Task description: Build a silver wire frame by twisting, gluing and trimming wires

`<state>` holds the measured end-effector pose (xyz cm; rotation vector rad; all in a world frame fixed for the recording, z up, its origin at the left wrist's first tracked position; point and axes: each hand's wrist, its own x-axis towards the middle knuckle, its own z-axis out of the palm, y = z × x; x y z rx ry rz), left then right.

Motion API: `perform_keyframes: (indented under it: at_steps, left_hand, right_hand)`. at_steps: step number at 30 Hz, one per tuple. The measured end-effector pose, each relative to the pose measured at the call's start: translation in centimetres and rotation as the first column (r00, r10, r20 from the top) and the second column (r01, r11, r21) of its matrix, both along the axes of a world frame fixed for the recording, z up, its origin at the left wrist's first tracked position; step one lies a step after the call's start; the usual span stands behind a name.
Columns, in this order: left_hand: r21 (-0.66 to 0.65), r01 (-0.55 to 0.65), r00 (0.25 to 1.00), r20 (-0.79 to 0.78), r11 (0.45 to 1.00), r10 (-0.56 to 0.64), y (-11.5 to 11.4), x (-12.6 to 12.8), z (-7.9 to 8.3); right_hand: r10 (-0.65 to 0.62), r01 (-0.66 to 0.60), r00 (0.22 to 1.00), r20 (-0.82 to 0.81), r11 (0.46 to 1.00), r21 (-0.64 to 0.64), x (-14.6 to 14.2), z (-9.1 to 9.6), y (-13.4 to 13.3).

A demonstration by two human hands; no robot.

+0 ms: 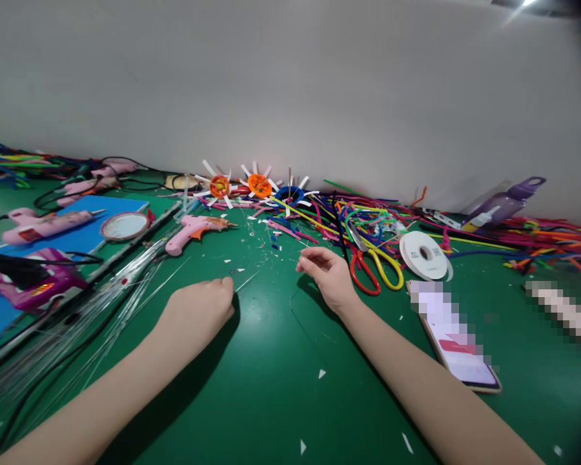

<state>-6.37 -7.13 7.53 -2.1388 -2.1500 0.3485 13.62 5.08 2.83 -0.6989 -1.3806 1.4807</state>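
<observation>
My left hand point(201, 313) is closed in a fist above the green table, with a thin, stiff, pale strand point(246, 282) sticking out to the right. Opposite it, my right hand point(325, 274) pinches thumb and forefinger together, and a very fine strand shows at the fingertips. Below that hand a faint curved line crosses the tabletop; I cannot tell whether it is thread or shadow. Just right of my right hand lie scissors point(378, 266) with one red and one yellow handle. A pink glue gun point(193, 234) rests beyond my left hand.
A bundle of clear strands point(121, 310) and more glue guns point(48, 226) lie left, by a blue board point(121, 205). Colourful pipe cleaners point(377, 216) line the wall behind spoked paper wheels point(260, 185). A ribbon spool point(423, 255), phone point(458, 342) and purple bottle point(506, 203) stand right.
</observation>
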Motion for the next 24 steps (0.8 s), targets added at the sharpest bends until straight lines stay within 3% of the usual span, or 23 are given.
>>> perform_keyframes:
  at_steps: [10,24]
  left_hand:
    - [0.036,0.13,0.991,0.017,0.991,-0.13,0.6,-1.5,-0.8]
    - [-0.043,-0.092,0.983,-0.163,0.995,0.084,-1.7,-5.8,0.0]
  right_hand:
    - [-0.003,0.002,1.0,0.013,1.0,0.019,0.1,-0.1,0.1]
    - [0.004,-0.005,1.0,0.024,1.0,0.019,0.2,0.0,-0.1]
